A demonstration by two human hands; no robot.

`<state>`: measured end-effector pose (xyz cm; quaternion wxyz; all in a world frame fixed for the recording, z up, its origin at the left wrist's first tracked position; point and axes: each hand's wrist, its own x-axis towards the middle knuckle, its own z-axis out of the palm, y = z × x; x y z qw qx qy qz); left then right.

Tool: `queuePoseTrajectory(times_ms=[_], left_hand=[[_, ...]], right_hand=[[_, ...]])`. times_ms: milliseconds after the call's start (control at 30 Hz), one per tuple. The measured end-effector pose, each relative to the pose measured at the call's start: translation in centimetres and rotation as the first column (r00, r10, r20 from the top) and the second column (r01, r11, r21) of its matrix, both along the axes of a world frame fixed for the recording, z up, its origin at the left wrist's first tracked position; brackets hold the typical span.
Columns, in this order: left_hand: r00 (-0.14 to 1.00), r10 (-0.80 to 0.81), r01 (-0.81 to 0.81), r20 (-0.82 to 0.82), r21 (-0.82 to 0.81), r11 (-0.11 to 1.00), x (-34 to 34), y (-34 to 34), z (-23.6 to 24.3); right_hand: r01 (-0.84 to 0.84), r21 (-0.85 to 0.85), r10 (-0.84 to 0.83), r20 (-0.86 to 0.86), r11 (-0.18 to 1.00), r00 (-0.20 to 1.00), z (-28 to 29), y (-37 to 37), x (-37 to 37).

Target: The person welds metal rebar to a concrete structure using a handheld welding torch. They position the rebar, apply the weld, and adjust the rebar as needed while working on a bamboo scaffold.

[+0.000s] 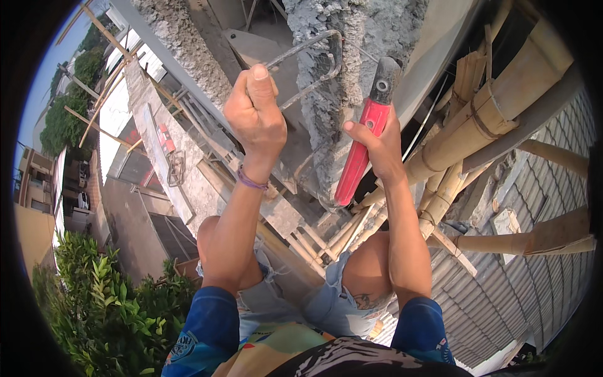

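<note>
My left fist is clenched on the bent rod near the rough concrete, right hand gripping the red tool. I'd say it's unfinished: concrete's lumpy, rod's intact as far as I see.

A leafy green bush fills the lower left; thick tan bamboo poles partly cover a grey ribbed roof.

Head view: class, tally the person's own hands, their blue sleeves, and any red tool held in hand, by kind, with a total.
Hands: 2 (left hand, right hand)
Blue sleeves: 2 (left sleeve, right sleeve)
Held red tool: 1
Total: 5
</note>
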<state>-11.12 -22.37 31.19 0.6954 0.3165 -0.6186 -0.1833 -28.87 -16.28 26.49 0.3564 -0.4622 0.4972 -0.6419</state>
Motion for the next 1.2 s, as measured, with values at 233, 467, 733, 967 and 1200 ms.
queuePoseTrajectory(times_ms=[233,467,733,967,1200], left_hand=[[1.000,-0.013,0.013,-0.011,0.008,1.000,0.0,-0.6,0.1],[1.000,-0.022,0.022,0.013,-0.014,1.000,-0.2,-0.6,0.2],[0.999,-0.022,0.023,-0.023,0.035,0.999,-0.1,-0.2,0.2],[0.998,-0.051,0.050,-0.041,-0.005,0.999,-0.5,-0.1,0.1],[0.999,-0.033,0.034,0.023,-0.032,0.999,-0.2,0.4,0.4]], right_hand=[[0.468,-0.326,-0.561,-0.614,0.821,0.556,0.2,0.5,0.3],[0.194,-0.184,-0.232,-0.221,0.964,0.947,-0.6,0.8,-0.3],[0.341,-0.195,-0.385,-0.270,0.920,0.883,-0.3,0.8,0.3],[0.364,-0.234,-0.421,-0.284,0.902,0.861,-0.1,0.6,0.7],[0.364,-0.249,-0.430,-0.315,0.898,0.846,-0.4,0.6,0.8]])
